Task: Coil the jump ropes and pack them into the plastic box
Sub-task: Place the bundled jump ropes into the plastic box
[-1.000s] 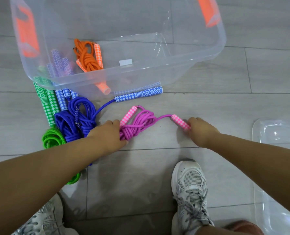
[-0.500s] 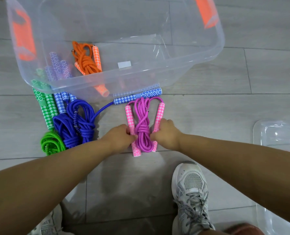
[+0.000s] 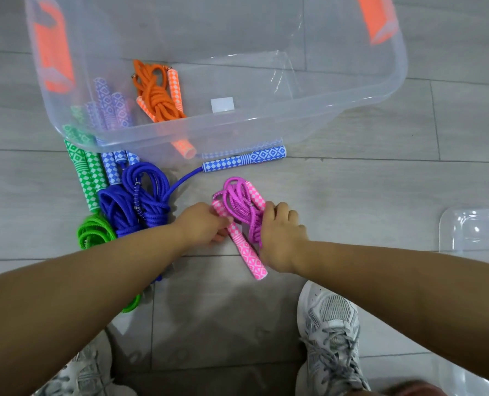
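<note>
Flooring of grey tile (image 3: 351,195) carried everything. The clear plastic box (image 3: 266,121) sat at its far side, an orange jump rope (image 3: 157,92) coiled inside by the near wall. Blue jump ropes (image 3: 140,201) and a green jump rope (image 3: 94,232) lay bundled just outside the box's near-left corner. The pink jump rope (image 3: 237,207) was coiled in front of the box, between both hands — the left hand (image 3: 200,224) pinching one handle, the right hand (image 3: 280,238) curling its fingers over the coil.
</note>
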Demonstrator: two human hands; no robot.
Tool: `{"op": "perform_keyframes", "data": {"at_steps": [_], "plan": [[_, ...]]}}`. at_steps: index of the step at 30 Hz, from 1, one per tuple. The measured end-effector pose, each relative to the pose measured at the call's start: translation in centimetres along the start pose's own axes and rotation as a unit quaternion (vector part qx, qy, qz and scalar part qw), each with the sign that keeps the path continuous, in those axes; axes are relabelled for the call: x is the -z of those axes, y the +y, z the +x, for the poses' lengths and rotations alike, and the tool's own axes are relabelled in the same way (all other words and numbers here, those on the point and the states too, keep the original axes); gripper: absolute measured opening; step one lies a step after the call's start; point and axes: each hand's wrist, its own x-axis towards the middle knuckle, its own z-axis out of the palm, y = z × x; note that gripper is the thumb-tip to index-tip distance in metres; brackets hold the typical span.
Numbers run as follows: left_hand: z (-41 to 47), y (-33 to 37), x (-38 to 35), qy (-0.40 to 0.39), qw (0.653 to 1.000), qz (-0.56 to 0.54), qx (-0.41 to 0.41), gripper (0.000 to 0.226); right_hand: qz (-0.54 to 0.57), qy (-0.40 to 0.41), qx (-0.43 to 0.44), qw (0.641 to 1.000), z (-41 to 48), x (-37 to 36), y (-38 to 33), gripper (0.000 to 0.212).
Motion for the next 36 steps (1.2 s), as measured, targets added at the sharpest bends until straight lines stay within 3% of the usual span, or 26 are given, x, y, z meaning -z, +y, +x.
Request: {"op": "perform_keyframes", "data": {"at_steps": [8, 12, 15, 18, 21, 24, 31, 36], "plan": [[-0.8, 0.4, -0.5, 0.029, 0.992, -0.082, 0.087, 0.016, -0.054, -0.004, 0.050, 0.997, 0.0, -1.4, -1.3, 0.117], [-0.9, 0.5, 0.3, 0.005, 0.997, -0.010, 0.077, 0.018, -0.101, 0.032, 0.071, 0.992, 0.2, -2.0, -0.9, 0.111], [-1.4, 0.5, 1.1, -0.004, 0.992, 0.120, 0.031, 0.024, -0.126, 0.045, 0.090, 0.987, 0.5, -1.6, -0.3, 0.102], [-2.3, 0.6, 1.5, -0.019, 0.949, 0.313, -0.033, 0.021, -0.138, 0.052, 0.114, 0.982, 1.0, -1.1, 0.3, 0.092], [-3.0, 0.5, 1.7, -0.032, 0.904, 0.424, -0.055, 0.012, -0.133, 0.042, 0.138, 0.981, 1.5, -0.2, 1.0, 0.089], [-3.4, 0.3, 2.0, -0.028, 0.861, 0.504, -0.053, 0.030, -0.167, 0.018, 0.154, 0.974, 1.7, 1.3, 1.7, 0.092], [-5.9, 0.9, 3.1, -0.002, 0.778, 0.622, -0.086, 0.033, -0.247, -0.026, 0.133, 0.960, -0.6, 5.5, 1.7, 0.091], [-9.5, 2.8, 4.7, 0.049, 0.773, 0.620, -0.126, 0.035, -0.262, 0.012, 0.144, 0.954, -4.4, 8.5, 1.9, 0.083]]}}
